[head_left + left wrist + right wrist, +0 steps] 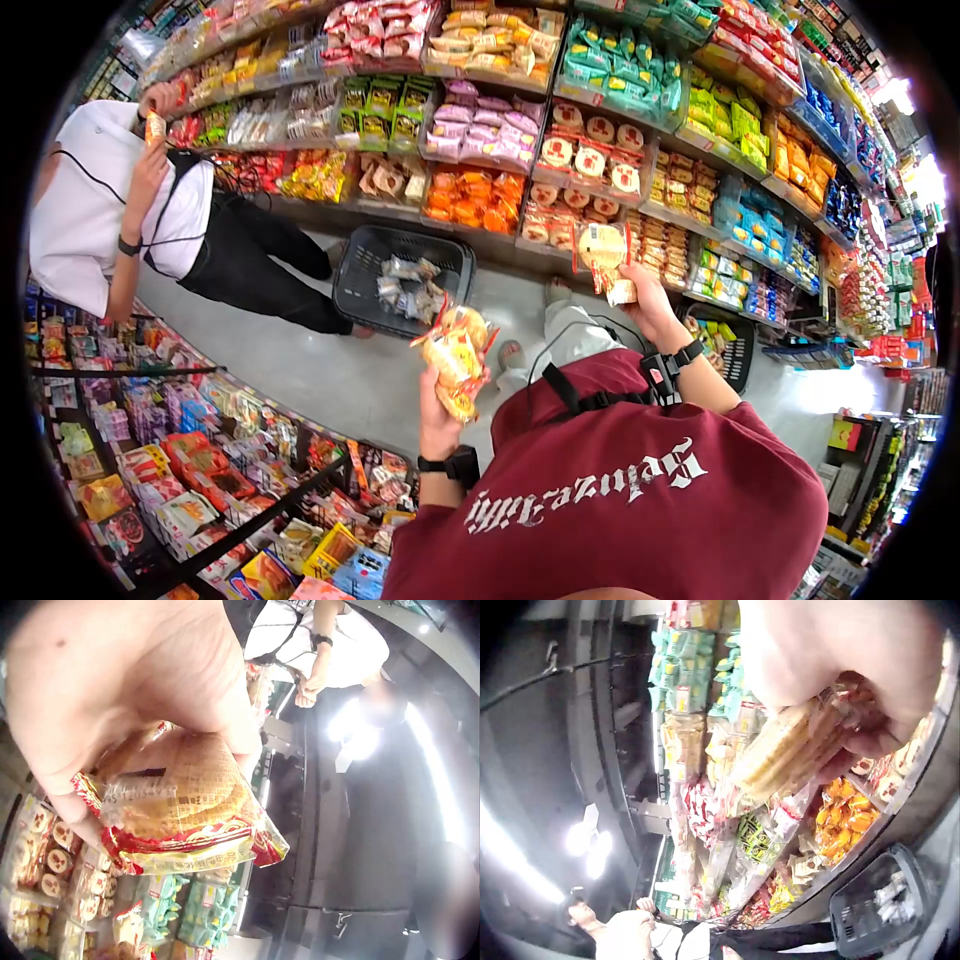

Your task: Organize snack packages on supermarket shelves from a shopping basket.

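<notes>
My left hand (437, 418) grips wrapped pastries (455, 355) in clear film with red and gold edges, held up over the aisle. In the left wrist view, the fingers curl round the pack (180, 795), its printed side toward the camera. My right hand (650, 305) pinches another clear wrapped pack with red edges (603, 250), in front of the snack shelves. Pale round biscuits or cakes show through its film. From the right wrist view this pack (787, 754) appears edge-on, its layers stacked, with thumb and fingers on one end.
Tiered bins of packaged snacks (480, 125) curve along the far side. A dark basket (350, 265) with several small packs stands on the floor; another basket (738, 350) is at right. A person in a white shirt (100, 190) stands at left. Packaged goods (190, 480) fill the near-left display.
</notes>
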Demonstrator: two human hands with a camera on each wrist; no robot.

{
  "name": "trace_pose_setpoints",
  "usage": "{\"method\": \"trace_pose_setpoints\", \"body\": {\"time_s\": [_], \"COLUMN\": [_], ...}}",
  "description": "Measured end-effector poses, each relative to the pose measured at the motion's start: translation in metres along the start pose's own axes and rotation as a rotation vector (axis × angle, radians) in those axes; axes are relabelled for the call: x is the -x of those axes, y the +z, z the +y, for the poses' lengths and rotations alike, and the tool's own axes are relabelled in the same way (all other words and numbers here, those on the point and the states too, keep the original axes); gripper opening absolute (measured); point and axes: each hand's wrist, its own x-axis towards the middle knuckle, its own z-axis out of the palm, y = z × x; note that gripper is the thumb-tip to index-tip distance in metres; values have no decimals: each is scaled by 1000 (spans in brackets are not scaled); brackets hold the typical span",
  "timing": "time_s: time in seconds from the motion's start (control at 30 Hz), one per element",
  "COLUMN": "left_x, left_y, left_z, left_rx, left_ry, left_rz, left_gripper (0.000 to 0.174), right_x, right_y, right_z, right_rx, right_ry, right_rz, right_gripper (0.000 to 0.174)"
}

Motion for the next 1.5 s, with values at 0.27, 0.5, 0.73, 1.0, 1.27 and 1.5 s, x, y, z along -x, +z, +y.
{"method": "trace_pose_setpoints", "body": {"time_s": [0.27,0.5,0.73,1.0,1.27,1.5], "left_x": [-15,-101,-173,-195,-219,-247], "left_y": [32,129,192,219,241,247], "left_z": [12,-7,-44,-77,-70,-66], "left_rx": [41,-13,-191,-287,-243,-266], "left_ry": [159,204,54,41,-23,-111], "left_rz": [177,242,182,317,278,210], "left_gripper": [64,60,66,75,68,65], "right_x": [-96,-198,-289,-326,-318,-349], "right_y": [-35,-64,-57,-88,-97,-82], "right_z": [-8,-59,-144,-129,-143,-136], "right_rx": [-541,-661,-1243,-800,-467,-594], "right_ry": [382,361,630,441,422,408], "right_rz": [11,-125,-394,-135,-181,-278], "right_gripper": [30,32,34,31,28,27]}}
